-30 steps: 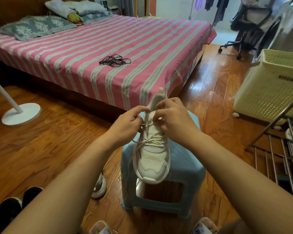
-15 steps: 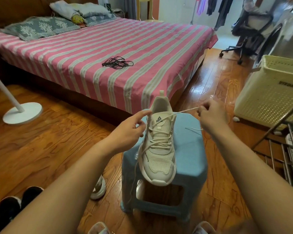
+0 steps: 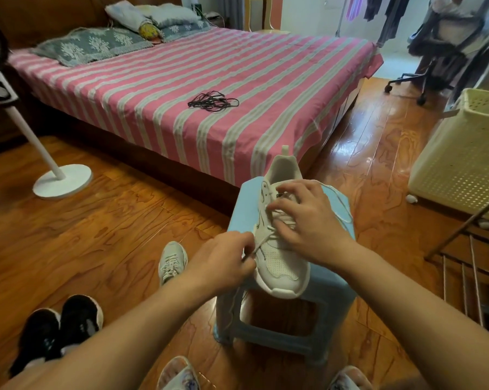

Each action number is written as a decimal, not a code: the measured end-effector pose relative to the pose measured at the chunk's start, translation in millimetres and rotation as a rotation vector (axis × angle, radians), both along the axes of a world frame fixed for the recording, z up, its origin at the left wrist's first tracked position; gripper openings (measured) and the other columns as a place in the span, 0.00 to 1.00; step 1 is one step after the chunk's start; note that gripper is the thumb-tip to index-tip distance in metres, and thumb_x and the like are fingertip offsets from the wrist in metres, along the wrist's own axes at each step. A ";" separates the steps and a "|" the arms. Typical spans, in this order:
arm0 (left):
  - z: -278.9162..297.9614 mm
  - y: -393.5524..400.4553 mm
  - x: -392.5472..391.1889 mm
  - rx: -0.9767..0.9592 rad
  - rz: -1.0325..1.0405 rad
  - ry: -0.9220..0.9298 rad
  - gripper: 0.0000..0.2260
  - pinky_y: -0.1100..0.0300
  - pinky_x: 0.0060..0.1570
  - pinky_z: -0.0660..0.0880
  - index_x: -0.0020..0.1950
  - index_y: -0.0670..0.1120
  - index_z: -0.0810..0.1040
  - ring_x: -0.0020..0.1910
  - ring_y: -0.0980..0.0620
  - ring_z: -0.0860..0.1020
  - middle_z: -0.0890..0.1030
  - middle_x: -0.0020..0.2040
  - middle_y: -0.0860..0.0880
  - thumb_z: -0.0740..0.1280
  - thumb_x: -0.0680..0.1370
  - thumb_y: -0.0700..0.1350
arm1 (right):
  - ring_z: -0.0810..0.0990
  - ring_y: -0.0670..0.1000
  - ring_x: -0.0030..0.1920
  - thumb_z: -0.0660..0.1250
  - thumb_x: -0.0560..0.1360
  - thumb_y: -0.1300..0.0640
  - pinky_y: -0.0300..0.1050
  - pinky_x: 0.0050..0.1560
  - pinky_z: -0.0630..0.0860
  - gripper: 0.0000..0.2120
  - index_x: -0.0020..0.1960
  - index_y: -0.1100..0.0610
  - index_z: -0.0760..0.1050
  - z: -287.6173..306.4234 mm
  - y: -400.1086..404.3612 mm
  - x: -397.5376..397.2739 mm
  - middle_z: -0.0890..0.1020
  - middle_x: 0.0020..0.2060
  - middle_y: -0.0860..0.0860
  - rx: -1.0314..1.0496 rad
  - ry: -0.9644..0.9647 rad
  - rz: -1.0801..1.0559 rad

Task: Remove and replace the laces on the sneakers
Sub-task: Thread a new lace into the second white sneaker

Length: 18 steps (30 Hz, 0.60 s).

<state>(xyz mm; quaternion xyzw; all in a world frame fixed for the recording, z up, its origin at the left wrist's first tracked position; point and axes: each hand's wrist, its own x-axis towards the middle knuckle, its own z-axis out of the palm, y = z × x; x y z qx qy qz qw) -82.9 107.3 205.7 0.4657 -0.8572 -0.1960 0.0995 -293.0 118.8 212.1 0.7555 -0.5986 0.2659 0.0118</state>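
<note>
Resting on a pale blue plastic stool (image 3: 336, 291), toe toward the camera, is the white sneaker (image 3: 282, 266): perforated mesh toe panel, smooth leather-like overlays, thick moulded sole, heel tab upright. White lace (image 3: 261, 242) partly threaded; one loose run trails across the stool top on the right side. Left hand (image 3: 223, 266) pinches the lace strand at the shoe's left edge, fingers curled round it. Right hand (image 3: 308, 220) lies over the eyelet rows, fingers spread and bent onto the lacing; whether it grips a strand I cannot tell. Floor: glossy reddish wood boards. Second white sneaker (image 3: 171, 261) on the floor just left of the stool. Beyond, a bed (image 3: 153, 80) with pink-and-grey striped sheet, a tangle of black laces (image 3: 212, 101) on it. White fan stand (image 3: 60, 180) at left; cream perforated basket (image 3: 463, 164) at right.
</note>
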 end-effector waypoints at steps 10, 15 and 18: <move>10.3 -22.4 18.8 -0.053 0.285 0.279 0.06 0.52 0.29 0.80 0.51 0.52 0.68 0.31 0.51 0.81 0.81 0.37 0.49 0.56 0.86 0.50 | 0.53 0.58 0.78 0.61 0.73 0.31 0.66 0.75 0.53 0.25 0.65 0.40 0.78 -5.3 5.7 -13.8 0.66 0.75 0.48 0.138 0.175 0.108; 29.9 -51.8 38.0 0.434 0.687 1.018 0.10 0.55 0.37 0.84 0.53 0.42 0.74 0.37 0.46 0.86 0.84 0.45 0.38 0.55 0.87 0.43 | 0.55 0.56 0.78 0.72 0.70 0.36 0.64 0.75 0.57 0.26 0.66 0.43 0.77 -6.9 3.7 -16.9 0.69 0.73 0.46 0.119 0.020 0.115; 30.1 -71.2 65.7 0.640 0.874 1.280 0.09 0.54 0.54 0.83 0.60 0.38 0.74 0.51 0.44 0.85 0.81 0.53 0.39 0.56 0.84 0.34 | 0.53 0.51 0.78 0.75 0.69 0.38 0.58 0.77 0.54 0.37 0.74 0.45 0.67 -1.8 5.8 -16.0 0.68 0.74 0.43 0.172 -0.031 0.075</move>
